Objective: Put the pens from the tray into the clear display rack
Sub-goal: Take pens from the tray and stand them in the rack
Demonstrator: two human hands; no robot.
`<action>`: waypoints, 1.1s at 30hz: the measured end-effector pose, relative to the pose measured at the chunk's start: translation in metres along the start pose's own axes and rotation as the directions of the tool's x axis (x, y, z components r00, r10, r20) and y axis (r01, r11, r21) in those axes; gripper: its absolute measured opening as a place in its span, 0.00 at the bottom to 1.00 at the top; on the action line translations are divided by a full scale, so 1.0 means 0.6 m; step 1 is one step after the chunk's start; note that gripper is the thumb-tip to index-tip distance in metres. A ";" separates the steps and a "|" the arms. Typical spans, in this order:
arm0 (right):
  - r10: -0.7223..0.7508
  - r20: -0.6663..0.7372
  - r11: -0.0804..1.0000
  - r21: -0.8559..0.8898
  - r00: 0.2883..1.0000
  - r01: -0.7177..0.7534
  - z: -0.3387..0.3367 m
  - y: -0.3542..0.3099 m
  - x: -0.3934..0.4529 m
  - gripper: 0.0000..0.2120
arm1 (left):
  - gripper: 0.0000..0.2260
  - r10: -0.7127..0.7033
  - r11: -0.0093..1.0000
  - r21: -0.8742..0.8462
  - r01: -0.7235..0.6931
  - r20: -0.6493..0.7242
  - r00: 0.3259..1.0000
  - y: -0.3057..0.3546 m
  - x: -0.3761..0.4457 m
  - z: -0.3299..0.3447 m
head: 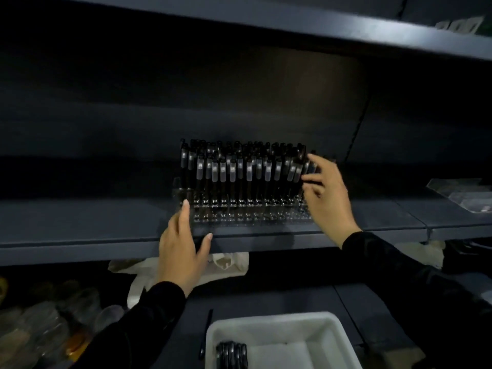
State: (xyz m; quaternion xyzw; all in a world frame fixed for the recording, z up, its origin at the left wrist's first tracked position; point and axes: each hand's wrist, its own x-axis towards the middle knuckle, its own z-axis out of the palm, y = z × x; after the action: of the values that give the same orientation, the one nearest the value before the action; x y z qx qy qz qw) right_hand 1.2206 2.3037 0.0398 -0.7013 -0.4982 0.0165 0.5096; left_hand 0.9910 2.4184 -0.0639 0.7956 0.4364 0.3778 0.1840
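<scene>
A clear display rack [247,213] stands on the middle shelf, its back rows filled with several upright black pens [241,169]. My left hand [183,251] rests with straight fingers against the rack's front left corner. At the rack's right end, my right hand [326,198] pinches a black pen [308,166] between thumb and fingertips among the rightmost pens. Below, a white tray [282,339] sits on the lower surface and holds several black pens [231,355] at its left side. A single black pen [206,334] lies on the surface just left of the tray.
A dark shelf board [80,246] carries the rack, with another shelf [292,25] overhead. Clear plastic packaging [463,193] lies at the right on the shelf. A crumpled white cloth [223,265] hangs under the shelf. Blurred clear items [45,323] fill the lower left.
</scene>
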 end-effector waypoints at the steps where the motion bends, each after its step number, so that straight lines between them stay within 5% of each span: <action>1: -0.018 -0.040 1.000 0.005 0.999 0.019 0.001 0.006 -0.017 0.25 | 0.34 0.060 0.998 0.026 -0.058 -0.052 0.997 -0.012 -0.021 0.008; 3: -0.070 -0.106 0.997 0.007 0.992 0.071 0.010 0.031 -0.063 0.24 | 0.27 0.200 0.974 0.126 -0.188 -0.089 0.976 -0.043 -0.074 0.031; 6: -0.027 -0.112 0.999 0.025 0.993 0.030 0.050 0.091 -0.149 0.26 | 0.26 0.169 0.962 0.181 -0.204 0.188 0.967 -0.090 -0.157 0.083; 8: 0.126 -0.057 0.991 0.056 0.990 -0.123 0.094 0.137 -0.214 0.26 | 0.30 -0.054 0.990 0.141 -0.004 0.407 0.912 -0.114 -0.201 0.122; 10: 0.329 0.019 0.940 0.086 0.944 -0.330 0.141 0.185 -0.280 0.25 | 0.33 -0.333 0.943 0.213 0.256 0.557 0.761 -0.137 -0.238 0.157; 12: 0.497 0.096 0.863 0.052 0.863 -0.503 0.191 0.231 -0.338 0.22 | 0.34 -0.491 0.868 0.251 0.429 0.570 0.659 -0.155 -0.271 0.192; 14: 0.571 0.178 0.816 -0.009 0.802 -0.579 0.241 0.273 -0.381 0.18 | 0.31 -0.550 0.812 0.174 0.557 0.551 0.628 -0.167 -0.295 0.215; 17: 0.696 0.317 0.695 -0.076 0.644 -0.715 0.309 0.316 -0.418 0.12 | 0.29 -0.568 0.784 0.104 0.612 0.517 0.640 -0.178 -0.313 0.230; 21: 0.762 0.342 0.609 -0.091 0.550 -0.788 0.349 0.331 -0.420 0.05 | 0.27 -0.524 0.828 0.104 0.551 0.492 0.695 -0.176 -0.317 0.227; 28: 0.771 0.353 0.614 -0.192 0.530 -0.765 0.364 0.334 -0.411 0.06 | 0.24 -0.534 0.829 0.107 0.549 0.446 0.718 -0.170 -0.318 0.220; 33: 0.711 0.338 0.694 -0.191 0.617 -0.695 0.337 0.302 -0.390 0.07 | 0.29 -0.510 0.853 0.137 0.504 0.422 0.749 -0.138 -0.305 0.198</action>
State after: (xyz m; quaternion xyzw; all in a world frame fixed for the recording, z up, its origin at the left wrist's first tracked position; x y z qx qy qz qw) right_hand 1.1187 2.2804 -0.3033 -0.8324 -0.2745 0.3418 0.3391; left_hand 0.9747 2.3160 -0.2726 0.7131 0.5846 0.1188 0.3681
